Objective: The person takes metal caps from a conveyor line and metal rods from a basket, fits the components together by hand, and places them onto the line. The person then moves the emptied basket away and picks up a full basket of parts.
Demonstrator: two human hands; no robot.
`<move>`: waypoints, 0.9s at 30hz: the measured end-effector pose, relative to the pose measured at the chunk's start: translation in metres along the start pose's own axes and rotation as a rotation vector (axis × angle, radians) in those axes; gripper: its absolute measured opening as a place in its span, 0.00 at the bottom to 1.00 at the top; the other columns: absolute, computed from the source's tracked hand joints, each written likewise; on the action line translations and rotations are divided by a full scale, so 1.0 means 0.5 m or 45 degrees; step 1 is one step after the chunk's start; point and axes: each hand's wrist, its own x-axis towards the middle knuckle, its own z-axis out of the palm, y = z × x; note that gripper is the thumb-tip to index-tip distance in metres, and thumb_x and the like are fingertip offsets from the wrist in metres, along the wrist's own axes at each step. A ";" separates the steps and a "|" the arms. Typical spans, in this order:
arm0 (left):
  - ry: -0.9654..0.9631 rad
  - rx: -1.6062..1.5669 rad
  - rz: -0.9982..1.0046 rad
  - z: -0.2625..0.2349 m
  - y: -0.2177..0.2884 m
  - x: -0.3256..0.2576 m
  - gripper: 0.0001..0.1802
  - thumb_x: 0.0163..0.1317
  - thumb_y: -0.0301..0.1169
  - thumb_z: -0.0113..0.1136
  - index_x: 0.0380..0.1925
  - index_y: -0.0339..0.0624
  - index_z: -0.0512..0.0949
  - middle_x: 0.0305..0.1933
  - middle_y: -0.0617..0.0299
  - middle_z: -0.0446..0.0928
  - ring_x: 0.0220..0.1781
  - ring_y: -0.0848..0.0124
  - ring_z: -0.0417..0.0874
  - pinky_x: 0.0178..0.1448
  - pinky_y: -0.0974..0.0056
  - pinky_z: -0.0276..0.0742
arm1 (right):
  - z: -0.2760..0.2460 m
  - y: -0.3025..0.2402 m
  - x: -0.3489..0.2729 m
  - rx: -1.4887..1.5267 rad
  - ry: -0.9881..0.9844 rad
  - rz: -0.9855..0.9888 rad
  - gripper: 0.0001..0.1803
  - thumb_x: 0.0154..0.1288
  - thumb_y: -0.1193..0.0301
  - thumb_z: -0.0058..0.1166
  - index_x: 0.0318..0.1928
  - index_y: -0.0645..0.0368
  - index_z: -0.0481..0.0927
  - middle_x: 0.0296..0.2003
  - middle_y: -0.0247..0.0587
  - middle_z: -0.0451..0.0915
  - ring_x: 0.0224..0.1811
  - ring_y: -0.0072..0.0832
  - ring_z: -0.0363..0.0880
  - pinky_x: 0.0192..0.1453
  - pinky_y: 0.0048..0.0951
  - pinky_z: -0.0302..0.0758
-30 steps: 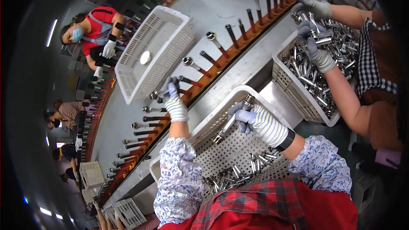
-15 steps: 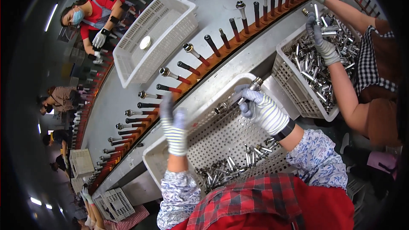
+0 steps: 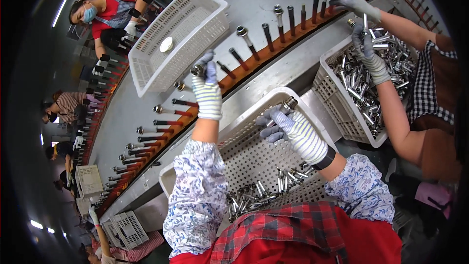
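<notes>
My left hand (image 3: 207, 87), in a striped knit glove, reaches up to the orange rail (image 3: 254, 61) and holds a small metal cap (image 3: 198, 70) at a black pin there. My right hand (image 3: 288, 128), gloved the same way, hovers over the white perforated basket (image 3: 244, 122) and grips a short metal tube (image 3: 289, 103) with a threaded end. Several loose metal tubes (image 3: 264, 190) lie at the near end of that basket.
The rail carries a long row of black pins (image 3: 266, 29), some capped. An upturned white basket (image 3: 176, 39) lies beyond it. On my right a co-worker's gloved hands (image 3: 366, 44) work over another basket of metal parts (image 3: 361, 83). More people sit along the far side.
My left hand rose from the basket rim to the rail with a cap. The right hand stayed over the basket holding its tube. The rail's pins shifted along.
</notes>
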 end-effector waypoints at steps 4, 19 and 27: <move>0.001 0.112 -0.106 -0.061 -0.085 0.010 0.09 0.64 0.28 0.51 0.41 0.38 0.77 0.43 0.59 0.79 0.43 0.73 0.77 0.52 0.68 0.71 | -0.020 -0.045 0.047 -0.244 0.084 -0.435 0.22 0.62 0.55 0.52 0.46 0.61 0.75 0.41 0.42 0.80 0.36 0.26 0.80 0.37 0.23 0.78; 0.054 0.847 -0.503 -0.365 -0.160 -0.058 0.18 0.63 0.37 0.53 0.47 0.37 0.73 0.42 0.51 0.77 0.40 0.64 0.77 0.46 0.65 0.73 | -0.018 -0.102 0.446 -1.212 0.357 -0.680 0.08 0.65 0.69 0.49 0.34 0.63 0.72 0.19 0.34 0.74 0.17 0.21 0.74 0.19 0.21 0.70; -0.362 0.884 -0.156 -0.770 -0.037 -0.522 0.11 0.60 0.25 0.53 0.43 0.38 0.76 0.39 0.57 0.79 0.40 0.71 0.79 0.47 0.68 0.74 | 0.185 0.315 0.246 -2.336 0.240 -1.489 0.17 0.66 0.71 0.43 0.54 0.60 0.71 0.49 0.48 0.76 0.49 0.31 0.76 0.50 0.28 0.72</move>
